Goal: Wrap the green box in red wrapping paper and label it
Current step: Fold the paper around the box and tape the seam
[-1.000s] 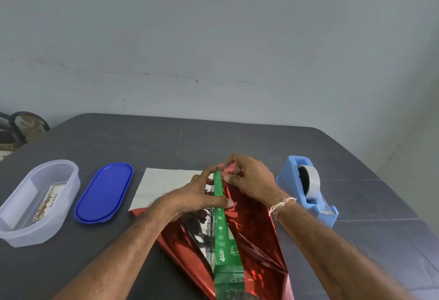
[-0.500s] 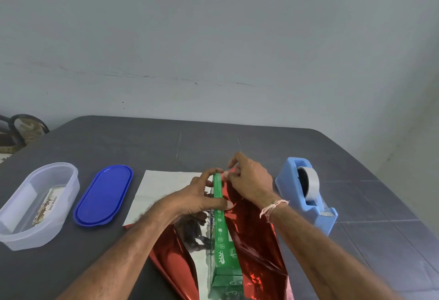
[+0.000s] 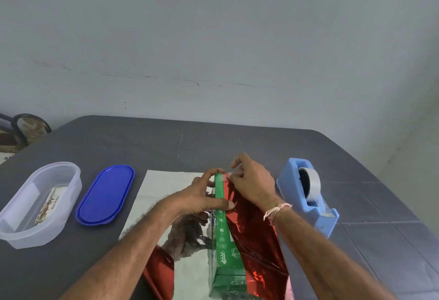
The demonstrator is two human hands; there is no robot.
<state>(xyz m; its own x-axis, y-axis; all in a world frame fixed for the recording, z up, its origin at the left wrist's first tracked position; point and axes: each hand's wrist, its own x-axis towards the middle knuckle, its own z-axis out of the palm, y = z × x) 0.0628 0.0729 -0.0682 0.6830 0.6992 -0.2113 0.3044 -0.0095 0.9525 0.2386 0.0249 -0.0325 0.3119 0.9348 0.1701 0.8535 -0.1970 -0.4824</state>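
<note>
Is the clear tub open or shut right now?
Open: the blue lid lies on the table beside the tub, not on it.

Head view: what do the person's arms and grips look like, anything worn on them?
The left forearm and right forearm are bare, with no sleeves in view. The left grip and right grip are bare hands: no gloves, no rings that show. The only thing worn is a thin pale thread band, whitish with a pinkish tint, round the right wrist. The left wrist carries nothing.
</note>
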